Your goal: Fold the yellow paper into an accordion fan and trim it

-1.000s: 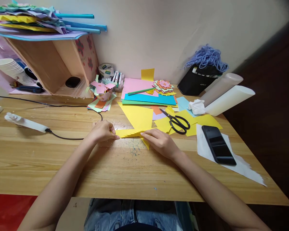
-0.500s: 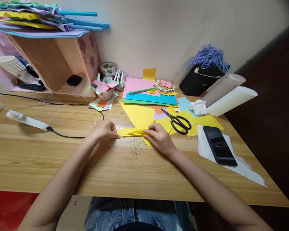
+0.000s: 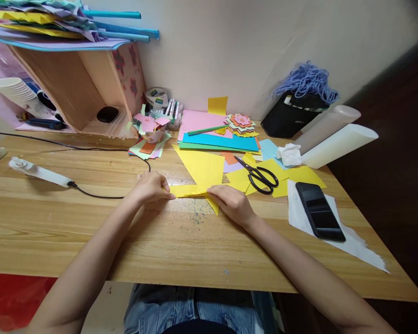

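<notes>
Hands are meeting at the middle of the table (image 3: 181,241), and I am watching them from the head camera. The left hand (image 3: 150,187) is pinching the left end of a pleated yellow strip (image 3: 189,190), thumb and forefinger closed together on it. The right hand (image 3: 231,204) is lying over the strip's right end with its fingers (image 3: 216,190) stretched flat and pressing down. Its thumb is hiding underneath, so I cannot tell whether it is gripping or only pressing. The strip is resting on the wood between the two hands, and a small yellow point is sticking out toward me just under the right fingers.

A yellow triangle (image 3: 204,167) is lying just behind the strip, touching it. Scissors (image 3: 259,176) are sitting shut on yellow scraps near the right hand. A phone (image 3: 319,211) is lying further right on a white sheet (image 3: 355,243). Coloured sheets (image 3: 219,141) are stacked by the wall. A white tool (image 3: 38,172) with a black cable (image 3: 97,195) is lying well to the left.
</notes>
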`<state>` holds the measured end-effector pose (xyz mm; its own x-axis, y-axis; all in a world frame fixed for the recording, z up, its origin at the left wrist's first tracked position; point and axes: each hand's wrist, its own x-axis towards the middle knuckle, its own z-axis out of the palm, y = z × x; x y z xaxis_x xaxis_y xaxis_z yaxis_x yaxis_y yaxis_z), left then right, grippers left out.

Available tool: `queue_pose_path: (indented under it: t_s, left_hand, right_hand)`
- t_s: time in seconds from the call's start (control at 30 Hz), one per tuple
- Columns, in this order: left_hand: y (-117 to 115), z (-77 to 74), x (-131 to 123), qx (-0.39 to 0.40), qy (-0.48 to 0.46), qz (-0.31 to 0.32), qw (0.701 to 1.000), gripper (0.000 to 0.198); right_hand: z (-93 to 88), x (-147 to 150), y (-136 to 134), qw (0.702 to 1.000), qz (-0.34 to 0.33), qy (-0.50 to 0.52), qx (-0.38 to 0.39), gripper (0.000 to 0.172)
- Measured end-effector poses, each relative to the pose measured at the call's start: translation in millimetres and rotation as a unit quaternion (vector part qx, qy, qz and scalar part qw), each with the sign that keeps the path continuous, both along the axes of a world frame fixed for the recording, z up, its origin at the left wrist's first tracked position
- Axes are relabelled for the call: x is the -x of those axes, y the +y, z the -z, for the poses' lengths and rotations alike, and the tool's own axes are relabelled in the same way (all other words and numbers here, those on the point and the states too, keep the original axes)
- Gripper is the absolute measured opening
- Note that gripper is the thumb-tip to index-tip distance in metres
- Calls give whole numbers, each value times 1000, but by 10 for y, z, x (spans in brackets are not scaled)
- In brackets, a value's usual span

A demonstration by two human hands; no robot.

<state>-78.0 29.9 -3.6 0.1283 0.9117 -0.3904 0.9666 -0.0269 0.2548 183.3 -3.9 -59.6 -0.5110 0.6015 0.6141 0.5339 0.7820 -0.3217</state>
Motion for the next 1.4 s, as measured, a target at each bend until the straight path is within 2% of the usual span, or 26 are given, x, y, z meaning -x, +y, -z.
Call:
queue_pose_path:
  t_s: [0.2, 0.5, 0.6, 0.67, 0.73, 0.8, 0.87, 0.97, 1.1, 1.27, 1.4]
  left_hand:
    - [3, -21, -5, 6, 1, 1, 1000, 34]
    - [1, -36, 10, 9, -1, -4, 1000, 30]
    - [-49, -67, -34, -19, -20, -1, 1000, 23]
    - [-110, -64, -137, -73, -50, 8, 996, 19]
    - [-184, -17, -299, -149, -100, 51, 982, 18]
    - [-252, 72, -483, -205, -141, 139, 958, 19]
    - [-294, 179, -639, -234, -108, 206, 944, 18]
    - [-290, 304, -755, -274, -41, 246, 929, 17]
    - [-225, 362, -752, -326, 3, 303, 895, 21]
    - [-185, 382, -734, -351, 29, 353, 867, 21]
    - [-222, 288, -750, -348, 13, 352, 869, 23]
  right_hand:
    - [21, -23, 24, 997, -4, -58, -49, 25]
    - [7, -16, 47, 995, -12, -96, -16, 23]
    - [-26, -10, 63, 993, -4, -119, -14, 20]
    - [-51, 2, 68, 990, 10, -139, -18, 18]
    - [-71, 21, 69, 987, 21, -159, -24, 18]
    - [-83, 43, 70, 984, 25, -172, -29, 18]
    - [-84, 63, 73, 983, 29, -176, -33, 19]
    - [-74, 79, 83, 986, 40, -162, -27, 21]
    - [-67, 67, 98, 991, 52, -124, 7, 17]
    - [-75, 52, 108, 992, 46, -113, 40, 10]
    - [-163, 53, 83, 991, 51, -104, 69, 9]
